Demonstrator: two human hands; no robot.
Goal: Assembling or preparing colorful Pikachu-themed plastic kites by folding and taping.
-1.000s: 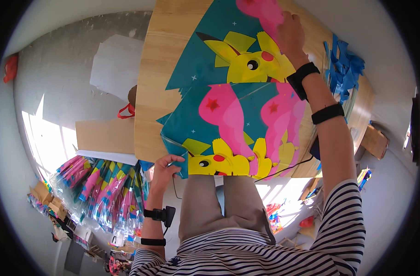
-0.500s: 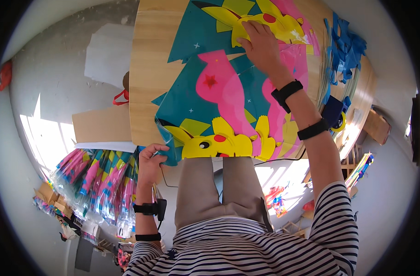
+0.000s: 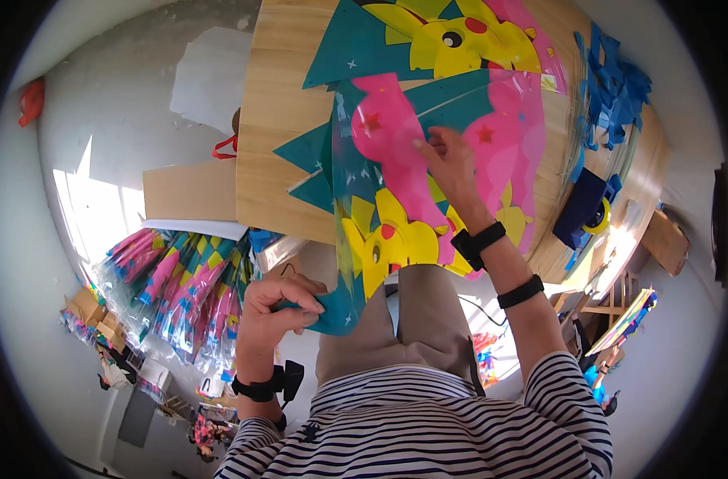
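A teal kite sheet (image 3: 396, 160) printed with pink and yellow cartoon figures hangs off the near edge of a round wooden table (image 3: 276, 136). My left hand (image 3: 280, 307) pinches the sheet's lower teal corner below the table edge. My right hand (image 3: 451, 164) lies flat on the pink figure in the middle of the sheet, fingers spread. Another printed kite sheet (image 3: 451, 36) lies spread on the table beyond it.
A pile of blue pieces (image 3: 615, 80) and a dark blue object with a yellow tape roll (image 3: 587, 211) sit at the table's right. Bundles of wrapped colourful kites (image 3: 180, 279) lie on the floor at left, beside flat cardboard (image 3: 188, 188) and white sheets (image 3: 212, 76).
My left hand has pulled the sheet's corner down and toward me off the table edge. My right hand slid from the far sheet onto the near one, which is now turned.
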